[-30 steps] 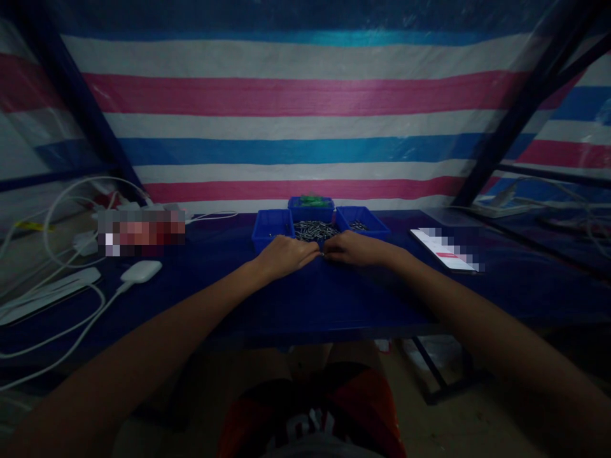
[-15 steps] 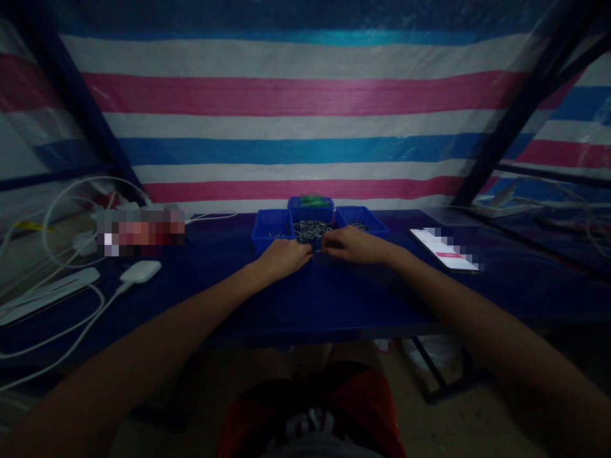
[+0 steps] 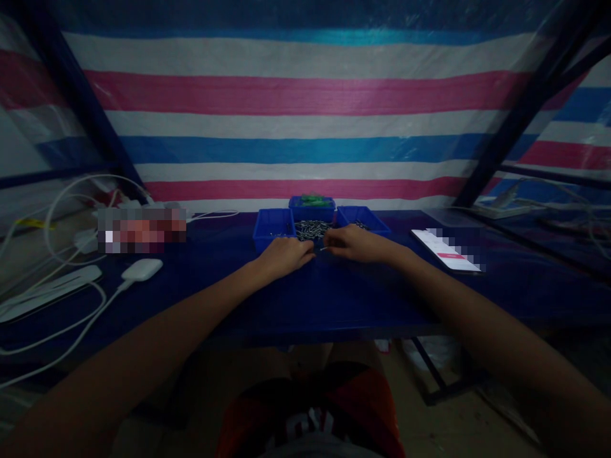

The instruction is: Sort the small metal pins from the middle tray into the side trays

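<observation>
Three blue plastic bins stand toward the back of a dark blue, faintly glossy tabletop: a left bin (image 3: pixel 264 242), a right bin (image 3: pixel 380 224) and a rear bin (image 3: pixel 311 216) with green pieces (image 3: pixel 312 200) piled in it. Behind the tabletop (image 3: pixel 305 305) hangs a plastic sheet (image 3: pixel 305 95) striped in white, pink and blue, framed by slanting dark blue posts (image 3: pixel 503 133). The room is dim. On the left side lie a white adapter (image 3: pixel 143 270) with its cable (image 3: pixel 71 356) and a tangle of white cords; a phone (image 3: pixel 446 250) with a lit screen, partly pixelated, lies on the right. Below the table edge show the person's dark and orange-red clothing and a pale floor.

A heap of small metal pieces (image 3: pixel 312 229) lies between the left and right bins, just beyond both hands; whether it has its own bin is hard to tell. The left hand (image 3: pixel 285 256) is in front of the left bin, palm down, and whether its fingertips grip anything cannot be told. The right hand (image 3: pixel 354 243) has its fingers curled and pinched together on a slim metal piece (image 3: pixel 322 249), which pokes out toward the left hand's fingertips, in the narrow gap between the hands.
</observation>
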Demonstrator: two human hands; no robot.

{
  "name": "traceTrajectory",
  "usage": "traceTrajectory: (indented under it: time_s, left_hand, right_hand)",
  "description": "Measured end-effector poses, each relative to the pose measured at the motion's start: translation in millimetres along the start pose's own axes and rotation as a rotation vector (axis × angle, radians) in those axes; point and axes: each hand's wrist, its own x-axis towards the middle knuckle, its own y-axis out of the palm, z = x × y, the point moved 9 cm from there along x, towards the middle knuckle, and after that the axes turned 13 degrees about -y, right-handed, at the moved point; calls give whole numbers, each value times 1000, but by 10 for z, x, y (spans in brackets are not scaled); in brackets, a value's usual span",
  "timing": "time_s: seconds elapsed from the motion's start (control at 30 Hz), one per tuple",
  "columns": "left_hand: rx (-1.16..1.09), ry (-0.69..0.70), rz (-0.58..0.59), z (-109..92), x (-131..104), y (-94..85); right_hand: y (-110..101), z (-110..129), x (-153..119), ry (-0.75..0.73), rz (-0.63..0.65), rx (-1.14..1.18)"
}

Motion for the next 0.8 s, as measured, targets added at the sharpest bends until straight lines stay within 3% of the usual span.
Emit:
traceTrajectory:
  time_s: [0.17,0.5,0.8]
  left_hand:
    - [-14,0,-30,4,6,-22]
    - [-2,17,-45,-2,-3,-43]
    - [-11,5,-26,-4,-4,-45]
  right_hand:
    - [88,-39,-19,28,70,8]
    - [119,-66,-25,36,85,28]
    - [132,23,-15,-32,132,-16]
